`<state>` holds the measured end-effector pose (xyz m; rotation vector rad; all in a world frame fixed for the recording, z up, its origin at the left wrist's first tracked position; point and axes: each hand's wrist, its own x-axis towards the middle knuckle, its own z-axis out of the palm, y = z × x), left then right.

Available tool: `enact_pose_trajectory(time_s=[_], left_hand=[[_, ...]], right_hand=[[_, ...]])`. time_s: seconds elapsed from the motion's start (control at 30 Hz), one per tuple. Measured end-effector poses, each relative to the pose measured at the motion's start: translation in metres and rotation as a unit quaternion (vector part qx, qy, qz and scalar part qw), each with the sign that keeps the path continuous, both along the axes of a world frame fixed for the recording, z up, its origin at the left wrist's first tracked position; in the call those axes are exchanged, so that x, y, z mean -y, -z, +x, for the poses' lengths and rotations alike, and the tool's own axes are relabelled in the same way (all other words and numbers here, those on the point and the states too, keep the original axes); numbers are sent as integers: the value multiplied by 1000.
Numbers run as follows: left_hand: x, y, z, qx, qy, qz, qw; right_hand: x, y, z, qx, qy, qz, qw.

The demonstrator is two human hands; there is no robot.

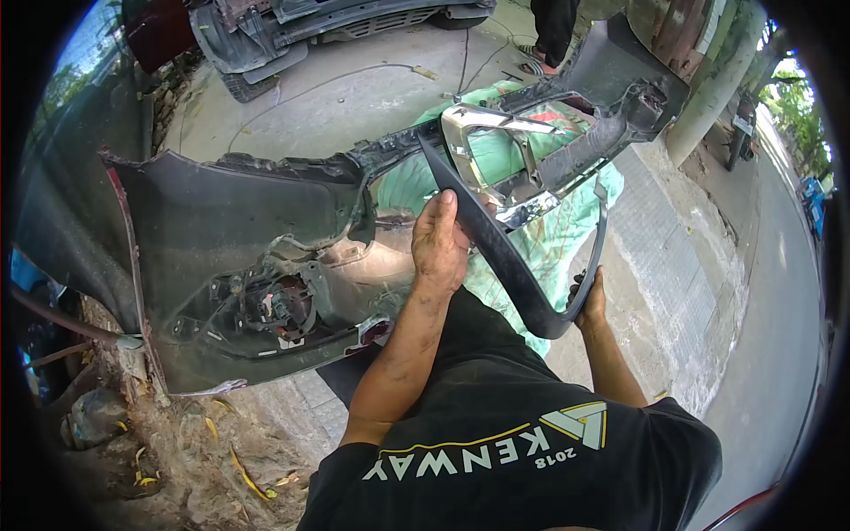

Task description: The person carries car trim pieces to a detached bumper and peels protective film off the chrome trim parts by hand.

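A black curved plastic trim frame (506,264) is held up in front of my body, bent into a U at its lower end. My left hand (440,239) grips its long left side, thumb on the outer face and fingers behind. At the lower right bend, my right hand (591,299) is closed round the thinner side. Just behind the frame lies a car bumper cover (239,199), inner side up, with wiring and a lamp housing (288,305) at its left end. A chrome grille surround (459,133) sits at the bumper's middle, partly covered by the trim frame.
Green sacking (540,230) lies beneath the bumper. A car with its front stripped (336,35) stands behind. Another person's sandalled foot (537,66) is at the top. A pole (717,84) rises at right beside the road, and tree roots (204,451) spread at lower left.
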<state>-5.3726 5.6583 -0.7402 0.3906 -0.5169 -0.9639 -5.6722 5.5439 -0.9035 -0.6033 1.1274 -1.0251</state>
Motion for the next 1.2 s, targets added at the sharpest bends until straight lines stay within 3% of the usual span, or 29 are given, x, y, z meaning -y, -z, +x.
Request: enact_pose_trajectory(time_s=[0.17,0.3,0.43,0.67,0.9,1.2], left_hand=[[3,3,4,51,-33,58,996],[0,3,9,69,-77,66,992],[-3,4,10,61,-92,83,990],[-6,15,12,49,-90,43,994],[-11,25,12,84,-66,62,992],[-15,39,21,87,29,54,994]], right_hand=[[10,5,-14,20,77,-56,995],[41,-27,-35,53,197,-133,970],[67,-73,-71,146,177,-244,942],[97,-136,-121,51,151,-531,832],[100,-172,-143,102,98,-591,794],[125,-166,-169,115,69,-551,824]])
